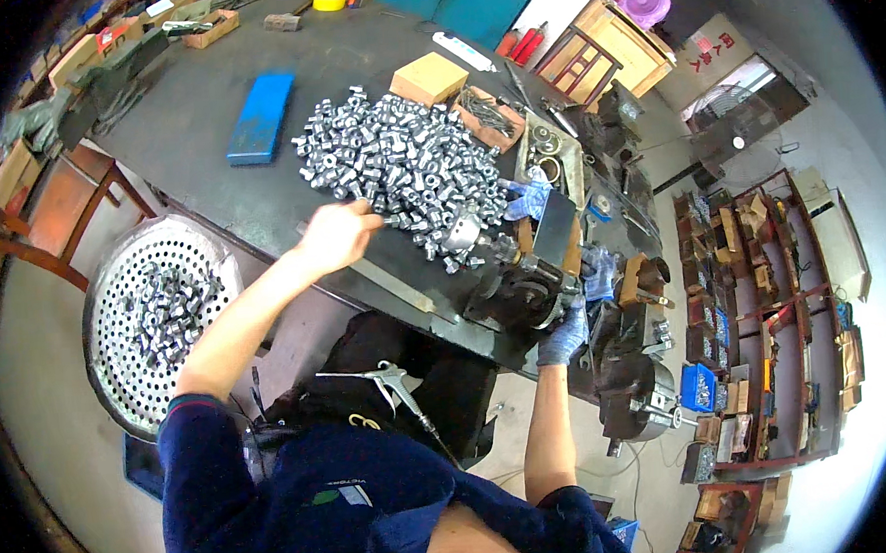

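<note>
A large heap of shiny metal pipe fittings (407, 158) lies on the dark bench. My bare left hand (339, 240) is at the heap's near left edge. Its thumb and fingers are pinched together on a metal fitting (392, 220), partly hidden by the fingertips. My right hand (564, 338), in a grey-blue glove, is closed around the right side of a dark round machine fixture (526, 297) at the bench edge. Its fingertips are partly hidden behind the fixture. A larger silvery cylindrical part (463, 233) sits between the heap and the fixture.
A perforated metal basin (115, 334) with more fittings stands at left. An air blow gun (394, 387) lies near my lap. On the bench are a blue block (261, 119), a yellow block (430, 78) and blue-white gloves (527, 196). Shelves (766, 330) with boxes stand at right.
</note>
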The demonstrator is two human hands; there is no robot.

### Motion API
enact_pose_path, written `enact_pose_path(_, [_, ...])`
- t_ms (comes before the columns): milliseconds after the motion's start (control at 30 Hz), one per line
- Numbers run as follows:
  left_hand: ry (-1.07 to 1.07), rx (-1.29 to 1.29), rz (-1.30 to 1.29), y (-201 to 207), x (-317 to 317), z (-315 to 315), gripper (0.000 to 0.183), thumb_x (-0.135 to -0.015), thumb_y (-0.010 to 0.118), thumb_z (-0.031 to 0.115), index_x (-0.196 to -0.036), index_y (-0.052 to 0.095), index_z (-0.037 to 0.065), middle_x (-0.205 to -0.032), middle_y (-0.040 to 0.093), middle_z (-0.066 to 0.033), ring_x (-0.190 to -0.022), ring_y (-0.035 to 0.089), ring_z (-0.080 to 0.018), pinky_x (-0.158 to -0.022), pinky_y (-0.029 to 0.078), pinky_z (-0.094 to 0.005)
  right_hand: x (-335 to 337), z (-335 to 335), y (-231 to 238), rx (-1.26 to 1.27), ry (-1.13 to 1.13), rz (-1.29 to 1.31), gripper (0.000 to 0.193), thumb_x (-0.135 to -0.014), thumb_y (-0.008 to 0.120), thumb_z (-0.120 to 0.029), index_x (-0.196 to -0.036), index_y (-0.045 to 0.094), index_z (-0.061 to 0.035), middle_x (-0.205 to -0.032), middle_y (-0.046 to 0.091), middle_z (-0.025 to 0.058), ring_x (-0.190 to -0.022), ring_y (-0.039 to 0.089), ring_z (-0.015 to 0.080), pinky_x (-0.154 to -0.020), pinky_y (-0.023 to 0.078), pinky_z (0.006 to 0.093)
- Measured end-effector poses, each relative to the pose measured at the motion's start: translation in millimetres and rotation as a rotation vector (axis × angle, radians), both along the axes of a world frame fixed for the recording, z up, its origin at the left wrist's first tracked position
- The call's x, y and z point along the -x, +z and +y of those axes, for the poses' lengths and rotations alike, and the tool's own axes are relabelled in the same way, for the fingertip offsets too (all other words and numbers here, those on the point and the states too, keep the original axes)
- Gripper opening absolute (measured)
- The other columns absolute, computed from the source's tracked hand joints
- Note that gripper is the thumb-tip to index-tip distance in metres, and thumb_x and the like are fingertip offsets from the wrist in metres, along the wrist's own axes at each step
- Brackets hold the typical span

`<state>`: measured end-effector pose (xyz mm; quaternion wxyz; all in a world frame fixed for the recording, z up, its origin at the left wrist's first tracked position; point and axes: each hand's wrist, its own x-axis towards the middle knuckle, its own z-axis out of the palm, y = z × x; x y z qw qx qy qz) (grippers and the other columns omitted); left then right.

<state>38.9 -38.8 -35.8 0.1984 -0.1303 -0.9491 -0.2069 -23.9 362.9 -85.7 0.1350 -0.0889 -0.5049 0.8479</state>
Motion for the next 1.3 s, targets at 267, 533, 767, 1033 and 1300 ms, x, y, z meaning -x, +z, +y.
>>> enact_pose_path(267, [0.029, 0.200, -0.205, -34.2, 56.7, 4.3, 0.021, -0.070, 0.066, 0.019, -0.085, 0.057, 0.007, -0.073, 0.061, -0.0133, -0.073, 0.061, -0.0317, -0.062, 0.047, -0.0433, -26.5, -24.9, 24.7, -0.081, -0.136, 0.021, 0.032, -0.081, 0.064, -0.037, -0.076, 0.059, -0.0057, -0.061, 0.053, -0.0006, -0.046, 0.046, 0.0068, -0.039, 0.036, 0.0185])
enact_pose_path(533, [0.009, -0.330, -0.237, -37.0, 35.9, 1.0, 0.016, -0.075, 0.064, 0.017, -0.080, 0.055, 0.005, -0.063, 0.060, -0.0094, -0.056, 0.060, -0.0240, -0.052, 0.047, -0.0372, -26.7, -11.4, 13.8, -0.059, -0.069, -0.066, 0.036, -0.081, 0.063, -0.040, -0.083, 0.060, -0.0038, -0.069, 0.057, 0.0014, -0.054, 0.051, 0.0089, -0.045, 0.040, 0.0196])
enact_pose_path(767, [-0.466, -1.349, -0.343, 31.1, 25.0, 41.5, 0.028, -0.082, 0.059, 0.005, -0.108, 0.055, -0.005, -0.078, 0.062, -0.0112, -0.060, 0.062, -0.0165, -0.057, 0.051, -0.0271, -20.9, 3.8, -0.7, -0.010, -0.011, -0.085, 0.041, -0.078, 0.064, -0.043, -0.085, 0.059, -0.0030, -0.071, 0.056, 0.0036, -0.059, 0.053, 0.0130, -0.051, 0.044, 0.0228])
enact_pose_path(1033, [-0.398, -1.318, -0.466, 37.9, 24.1, 42.2, 0.021, -0.083, 0.060, 0.006, -0.096, 0.059, -0.011, -0.072, 0.063, -0.0131, -0.058, 0.062, -0.0164, -0.054, 0.052, -0.0278, -19.1, -15.2, 16.4, 0.292, 0.012, -0.098, 0.043, -0.075, 0.064, -0.044, -0.090, 0.056, -0.0044, -0.077, 0.056, 0.0074, -0.073, 0.056, 0.0206, -0.066, 0.050, 0.0323])
enact_pose_path(1300, [-0.496, -1.322, -0.467, 33.9, 30.3, 36.7, 0.020, -0.081, 0.061, 0.002, -0.098, 0.060, -0.007, -0.077, 0.064, -0.0118, -0.065, 0.063, -0.0161, -0.063, 0.052, -0.0274, -43.3, -1.8, 30.5, 0.137, -0.019, -0.099, 0.041, -0.081, 0.058, -0.046, -0.074, 0.054, -0.0055, -0.053, 0.042, -0.0025, -0.038, 0.032, 0.0065, -0.033, 0.024, 0.0193])
